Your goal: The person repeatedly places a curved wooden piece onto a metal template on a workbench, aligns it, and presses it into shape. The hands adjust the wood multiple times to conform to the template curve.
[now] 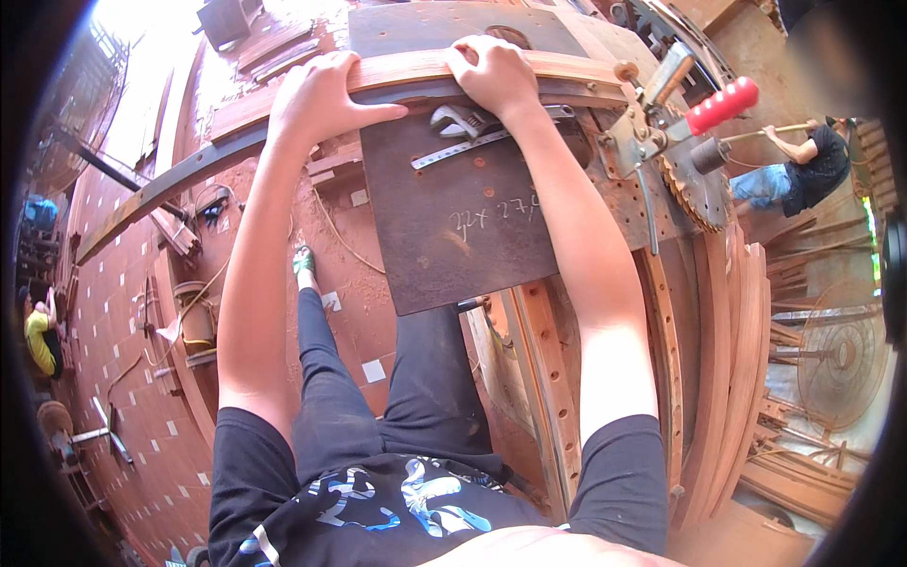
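A long wooden strip (402, 68) lies across the far part of a dark steel plate (416, 217), with a curved dark bar (222, 149) along its near side. My left hand (323, 102) grips the strip left of the middle, fingers over it and thumb stretched right along the near side. Farther right, my right hand (493, 76) has its fingers curled over the same strip. Just below that hand, an adjustable wrench (458, 122) and a metal ruler (458, 150) rest on the plate. The fingertips on the far side are partly hidden.
To the right stand a toggle clamp with a red handle (723, 105) and a toothed circular saw blade (690, 194). Curved wooden pieces (742, 359) lean at the lower right, near a fan (841, 354). Another person (817, 170) works at the right with a pole; one in yellow (40, 335) is far left.
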A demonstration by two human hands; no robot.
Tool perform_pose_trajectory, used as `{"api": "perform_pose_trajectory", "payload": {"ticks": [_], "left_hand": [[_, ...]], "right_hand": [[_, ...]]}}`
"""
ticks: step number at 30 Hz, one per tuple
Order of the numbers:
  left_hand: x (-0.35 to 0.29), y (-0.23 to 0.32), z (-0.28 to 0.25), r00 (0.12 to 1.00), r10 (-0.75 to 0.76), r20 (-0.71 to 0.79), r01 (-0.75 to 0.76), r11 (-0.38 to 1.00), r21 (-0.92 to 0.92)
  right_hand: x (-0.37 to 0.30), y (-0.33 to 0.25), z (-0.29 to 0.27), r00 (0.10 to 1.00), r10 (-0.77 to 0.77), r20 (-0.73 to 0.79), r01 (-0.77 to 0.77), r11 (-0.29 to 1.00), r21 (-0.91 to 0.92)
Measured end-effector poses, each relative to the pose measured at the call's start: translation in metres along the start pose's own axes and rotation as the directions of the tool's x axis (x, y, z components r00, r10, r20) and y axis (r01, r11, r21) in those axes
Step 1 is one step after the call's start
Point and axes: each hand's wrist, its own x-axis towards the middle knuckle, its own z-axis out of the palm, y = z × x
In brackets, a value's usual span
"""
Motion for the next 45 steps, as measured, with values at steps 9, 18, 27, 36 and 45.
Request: {"api": "perform_pose_trajectory", "payload": {"ticks": [9,18,27,36,45], "left_hand": [[0.006,0.0,-0.001,0.996,-0.034,0.081,0.034,0.999,-0.002],[0.003,0.002,-0.005,1.0,-0.002,0.004,0.001,0.999,0.045],[-0.011,0.005,-0.016,1.0,-0.001,0.018,0.0,0.998,0.062],[-0.009,0.008,-0.021,1.0,0.028,-0.001,-0.028,0.999,-0.017],[-0.014,0.003,-0.016,0.993,0.081,-0.08,-0.084,0.996,-0.035]], "right_hand": [[0.0,0.001,-0.003,0.997,0.063,0.046,-0.065,0.997,0.042],[-0.003,-0.009,-0.002,0.998,0.049,0.031,-0.049,0.999,-0.011],[-0.009,-0.012,-0.013,0.991,0.038,0.126,-0.043,0.998,0.042],[-0.006,-0.006,-0.017,0.979,0.024,0.201,-0.04,0.996,0.077],[-0.007,-0.01,-0.022,0.98,-0.033,0.198,0.017,0.997,0.081]]}}
